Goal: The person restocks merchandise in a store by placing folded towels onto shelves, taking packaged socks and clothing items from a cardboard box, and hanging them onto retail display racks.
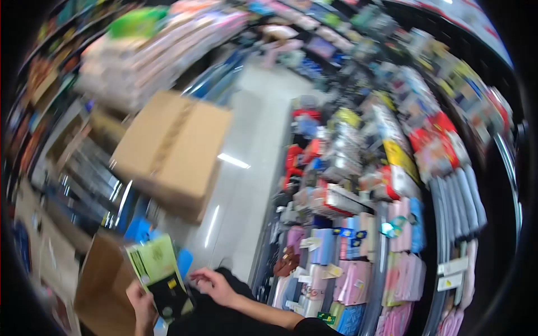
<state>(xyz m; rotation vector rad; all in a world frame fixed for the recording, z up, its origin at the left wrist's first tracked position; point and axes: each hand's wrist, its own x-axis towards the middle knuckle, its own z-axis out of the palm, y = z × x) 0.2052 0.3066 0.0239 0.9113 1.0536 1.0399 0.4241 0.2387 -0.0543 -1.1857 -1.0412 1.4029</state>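
A flat package [159,274], light green at the top and black below with a small yellow mark, is at the lower left. My left hand [140,301] grips its left edge, with the fingers closed round it. Just right of the package, my right hand [213,284] is held with its fingers apart and nothing in them. Behind the package stands an open brown cardboard box [106,274]. Blue items [140,228] show beside the package's top edge. The picture is somewhat blurred.
A large taped cardboard box [174,143] stands ahead at the left. Beyond it are stacked pink-white packs [134,70]. Shelves of folded and packaged goods [353,280] run along the right. A pale tiled floor [249,129] lies between.
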